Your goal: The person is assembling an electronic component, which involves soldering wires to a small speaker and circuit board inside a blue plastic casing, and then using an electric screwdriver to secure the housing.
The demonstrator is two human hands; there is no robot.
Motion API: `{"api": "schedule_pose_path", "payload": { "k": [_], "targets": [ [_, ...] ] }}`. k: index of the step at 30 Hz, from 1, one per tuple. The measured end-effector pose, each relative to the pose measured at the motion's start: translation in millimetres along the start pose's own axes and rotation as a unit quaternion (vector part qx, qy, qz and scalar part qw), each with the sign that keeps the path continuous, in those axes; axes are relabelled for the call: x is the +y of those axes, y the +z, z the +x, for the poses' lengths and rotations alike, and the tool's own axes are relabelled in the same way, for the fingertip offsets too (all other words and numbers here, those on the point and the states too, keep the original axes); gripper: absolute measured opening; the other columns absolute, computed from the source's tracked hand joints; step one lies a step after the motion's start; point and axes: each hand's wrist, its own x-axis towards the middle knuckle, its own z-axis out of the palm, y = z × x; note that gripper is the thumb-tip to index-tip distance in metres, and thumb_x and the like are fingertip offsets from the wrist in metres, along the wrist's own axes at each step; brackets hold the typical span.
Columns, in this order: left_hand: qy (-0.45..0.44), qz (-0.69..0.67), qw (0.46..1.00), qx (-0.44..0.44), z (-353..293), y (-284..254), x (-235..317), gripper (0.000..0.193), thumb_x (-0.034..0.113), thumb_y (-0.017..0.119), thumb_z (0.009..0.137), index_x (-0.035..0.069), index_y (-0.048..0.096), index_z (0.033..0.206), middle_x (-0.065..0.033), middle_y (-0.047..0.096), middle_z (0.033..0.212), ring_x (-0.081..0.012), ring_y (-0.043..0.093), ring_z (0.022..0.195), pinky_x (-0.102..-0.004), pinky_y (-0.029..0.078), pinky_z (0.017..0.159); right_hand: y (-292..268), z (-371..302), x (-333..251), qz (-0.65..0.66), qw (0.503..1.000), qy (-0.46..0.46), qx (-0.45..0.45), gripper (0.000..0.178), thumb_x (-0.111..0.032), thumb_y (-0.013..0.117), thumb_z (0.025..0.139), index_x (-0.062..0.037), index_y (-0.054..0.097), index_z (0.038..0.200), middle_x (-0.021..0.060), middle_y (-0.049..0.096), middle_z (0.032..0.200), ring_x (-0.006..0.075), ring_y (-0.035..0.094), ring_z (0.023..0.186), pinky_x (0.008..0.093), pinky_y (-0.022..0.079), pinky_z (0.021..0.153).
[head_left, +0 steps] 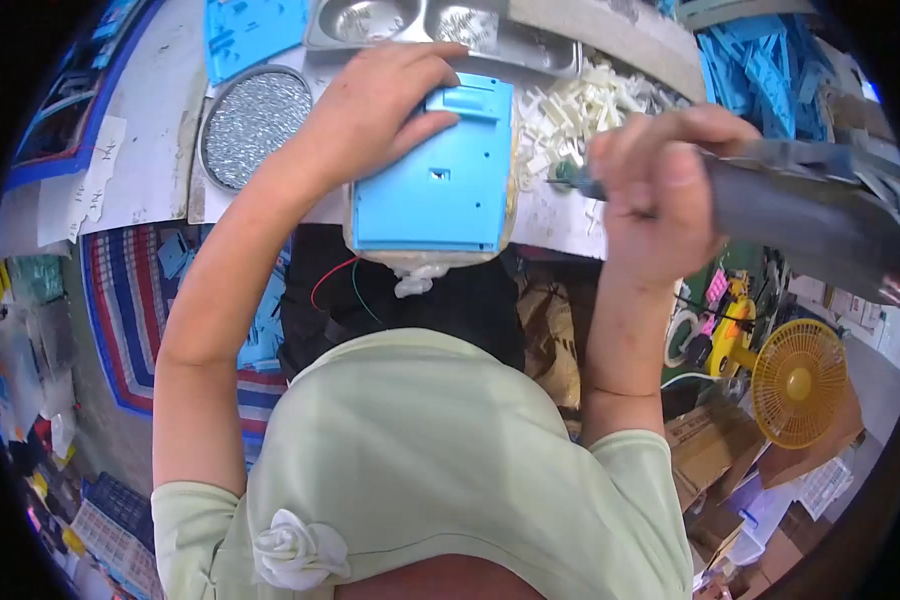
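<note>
A blue rectangular plastic panel with small holes lies on a pale padded support at the table's near edge. My left hand grips the panel's upper part, with thumb and fingers about a raised blue strip. To the right, my right hand is wrapped round a dark grey power screwdriver, held above the table. Its thin bit points left toward the panel, apart from it. Motion blurs the tool's body and the hand a little.
Left of the panel stands a round metal tray of small screws. Behind are a steel tray and a blue sheet. White plastic parts are heaped to the right, blue parts beyond. A yellow fan stands at lower right.
</note>
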Motion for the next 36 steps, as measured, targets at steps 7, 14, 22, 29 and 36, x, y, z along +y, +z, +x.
{"api": "schedule_pose_path", "payload": {
  "k": [7, 14, 22, 29, 36],
  "targets": [
    [-0.334, -0.149, 0.864, 0.346, -180, -120, 11, 0.022, 0.010, 0.066, 0.098, -0.003, 0.057, 0.113, -0.0133, 0.065, 0.121, -0.0176, 0.062, 0.105, -0.0349, 0.051, 0.092, -54, 26, -37, 0.039, 0.999, 0.028, 0.002, 0.022, -0.011, 0.055, 0.100, -0.0083, 0.059, 0.121, -0.0035, 0.041, 0.067, 0.0075, 0.038, 0.058, 0.0291, 0.032, 0.057],
    [-0.741, -0.163, 0.238, 0.607, -634, 21, 60, 0.056, 0.029, 0.069, 0.092, -0.001, 0.046, 0.134, -0.0189, 0.060, 0.125, -0.0319, 0.064, 0.101, -0.0525, 0.057, 0.078, -9, 44, 21, 0.006, 0.994, 0.095, 0.055, 0.025, -0.004, 0.064, 0.093, -0.0024, 0.056, 0.117, -0.0004, 0.047, 0.067, 0.0093, 0.043, 0.054, 0.0290, 0.038, 0.054],
    [-0.556, 0.045, 0.650, 0.516, -382, -74, -80, 0.038, 0.021, 0.065, 0.099, -0.006, 0.062, 0.125, -0.0188, 0.063, 0.127, -0.0246, 0.060, 0.118, -0.0362, 0.043, 0.107, -13, 66, 7, -0.065, 0.994, 0.066, 0.066, 0.030, -0.009, 0.071, 0.092, -0.0010, 0.053, 0.115, 0.0038, 0.053, 0.071, 0.0106, 0.048, 0.055, 0.0279, 0.040, 0.055],
    [-0.405, -0.332, 0.821, 0.226, 42, -112, -209, 0.050, 0.037, 0.071, 0.094, 0.001, 0.061, 0.127, -0.0119, 0.069, 0.115, -0.0185, 0.069, 0.094, -0.0303, 0.055, 0.074, 8, 65, 22, -0.041, 0.990, 0.110, 0.083, 0.035, -0.010, 0.073, 0.090, -0.0003, 0.052, 0.116, 0.0036, 0.052, 0.069, 0.0120, 0.049, 0.055, 0.0286, 0.041, 0.056],
    [-0.597, -0.429, 0.651, 0.190, 193, 4, -361, 0.033, 0.029, 0.083, 0.083, 0.012, 0.070, 0.108, -0.0082, 0.071, 0.097, -0.0208, 0.068, 0.082, -0.0387, 0.059, 0.068, 5, 82, 6, -0.035, 0.992, 0.111, 0.053, 0.036, -0.008, 0.074, 0.087, -0.0002, 0.051, 0.113, 0.0048, 0.054, 0.069, 0.0132, 0.049, 0.053, 0.0294, 0.043, 0.053]
  ]
}}
